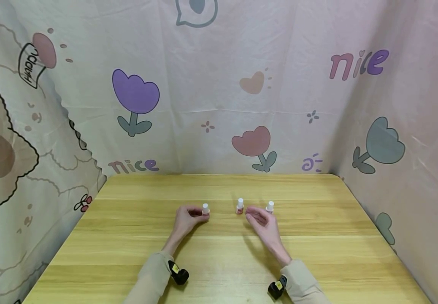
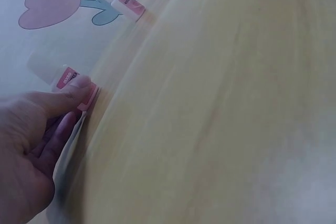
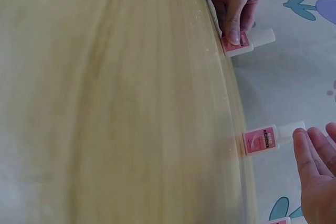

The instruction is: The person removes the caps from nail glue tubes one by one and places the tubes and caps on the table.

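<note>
Left grip (image 1: pixel 187 219) pinches 1 bottle (image 1: pixel 205 210) of 3 (right grip (image 1: pixel 266 226), fingers loosely extended, holds 0).

At the centre of the head view, the left bottle (image 1: pixel 205 207), middle bottle (image 1: pixel 240 206) and right bottle (image 1: pixel 270 205) have white caps; the first two show pinkish-red labels, the middle one's bearing a dark strip. The table (image 1: pixel 219 253) is honey-yellow with streaked wood grain in paler and browner bands. Behind, the pale pinkish cloth (image 1: pixel 204 63) carries a purple tulip (image 1: pixel 136 95) upper left, a dusty-pink one (image 1: pixel 252 141) at centre and a grey-green one (image 1: pixel 385 141) at right. The sleeves (image 1: pixel 152 274), bottom, are plain beige; the wrist devices (image 1: pixel 180 276), black with yellow patches.
</note>
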The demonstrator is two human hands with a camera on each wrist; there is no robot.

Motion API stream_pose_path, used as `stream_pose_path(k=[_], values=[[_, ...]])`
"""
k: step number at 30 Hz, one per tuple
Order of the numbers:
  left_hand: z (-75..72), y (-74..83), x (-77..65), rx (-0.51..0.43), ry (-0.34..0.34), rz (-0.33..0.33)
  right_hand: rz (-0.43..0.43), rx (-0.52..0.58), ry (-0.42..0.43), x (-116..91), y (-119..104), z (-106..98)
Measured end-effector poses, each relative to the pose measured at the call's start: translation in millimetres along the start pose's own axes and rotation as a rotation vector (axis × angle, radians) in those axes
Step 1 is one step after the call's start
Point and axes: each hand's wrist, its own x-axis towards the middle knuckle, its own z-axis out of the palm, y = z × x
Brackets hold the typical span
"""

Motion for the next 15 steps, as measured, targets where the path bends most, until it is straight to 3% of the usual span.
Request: stream_pose_path(k=[15], values=[[-2.3, 1.0, -12.2, -0.024, -0.121, 0.028, 0.009, 0.003, -0.030, 1.2, 3.5, 3.4]])
